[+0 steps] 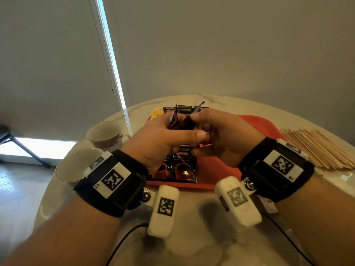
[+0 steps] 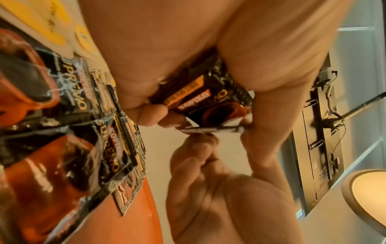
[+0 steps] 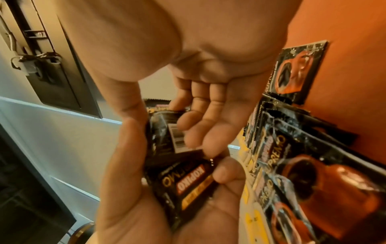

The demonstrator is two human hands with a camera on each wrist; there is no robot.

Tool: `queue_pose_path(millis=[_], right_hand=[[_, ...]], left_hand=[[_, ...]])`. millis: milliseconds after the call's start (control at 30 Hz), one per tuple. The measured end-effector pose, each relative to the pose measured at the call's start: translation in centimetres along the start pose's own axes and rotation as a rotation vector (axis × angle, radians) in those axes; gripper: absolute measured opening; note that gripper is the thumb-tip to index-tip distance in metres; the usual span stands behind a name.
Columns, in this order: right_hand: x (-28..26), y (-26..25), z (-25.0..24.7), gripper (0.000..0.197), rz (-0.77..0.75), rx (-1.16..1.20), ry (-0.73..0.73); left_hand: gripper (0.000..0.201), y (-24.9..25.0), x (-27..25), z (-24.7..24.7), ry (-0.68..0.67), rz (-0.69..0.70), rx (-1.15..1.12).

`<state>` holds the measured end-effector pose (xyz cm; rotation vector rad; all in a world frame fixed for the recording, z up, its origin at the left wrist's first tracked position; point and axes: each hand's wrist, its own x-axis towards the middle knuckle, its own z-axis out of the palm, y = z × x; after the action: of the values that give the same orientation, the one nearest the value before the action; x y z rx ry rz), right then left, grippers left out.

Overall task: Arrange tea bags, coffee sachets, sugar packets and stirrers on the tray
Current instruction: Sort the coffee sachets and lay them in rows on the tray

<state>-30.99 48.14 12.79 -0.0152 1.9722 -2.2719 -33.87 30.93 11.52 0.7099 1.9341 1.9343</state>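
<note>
Scene: While both my hands work over the flat orange-red plastic tray point(image 1: 255, 121), I am sorting a small bunch of glossy black-and-orange coffee sachets point(image 2: 211, 102) held above it.
Risk, slipping: Because the foil looks slick and several sachets fan out of one grasp, I judge that one could slide free and land crooked, or off the tray's edge.
Risk, disturbance: More dark coffee sachets lying flat on the tray point(image 1: 182, 167) sit right under my wrists; a dropped sachet or a low pass could push them out of line.
Risk, surroundings: Two pale ceramic teacups point(image 1: 104, 132) stand near my left forearm, and a heap of thin wooden stirrers point(image 1: 318, 148) lies just beyond the tray on my right; a wide swing could knock either.
Left hand point(image 1: 163, 139): Curled round the bunch, thumb across the front, fingers behind, gripping the sachets.
Right hand point(image 1: 224, 135): Thumb and forefinger pinch the edge of one sachet in the bunch; my other fingers hang loosely curved, touching nothing that I can make out.
Elsewhere: Yellow-labelled packets point(image 1: 157, 113) lie at the tray's far left corner.
</note>
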Motion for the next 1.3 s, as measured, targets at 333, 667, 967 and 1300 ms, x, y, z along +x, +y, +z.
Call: queue_pose_path(millis=[333, 667, 967, 1300], right_hand=[[0.4, 0.7, 0.0, 0.042, -0.145, -0.014, 0.046], [0.4, 0.0, -0.6, 0.033, -0.145, 0.019, 0.184], [0.5, 0.2, -1.3, 0.016, -0.087, -0.039, 0.091], [0.2, 1.1, -5.3, 0.013, 0.068, -0.068, 0.456]], left_hand=[[0.024, -0.4, 0.2, -0.1, 0.303, 0.005, -0.212], [0.051, 0.0, -0.1, 0.1, 0.161, 0.046, -0.188], [0.035, -0.3, 0.2, -0.2, 0.309, 0.003, -0.236], [0.011, -0.2, 0.8, -0.8, 0.412, -0.014, -0.426]])
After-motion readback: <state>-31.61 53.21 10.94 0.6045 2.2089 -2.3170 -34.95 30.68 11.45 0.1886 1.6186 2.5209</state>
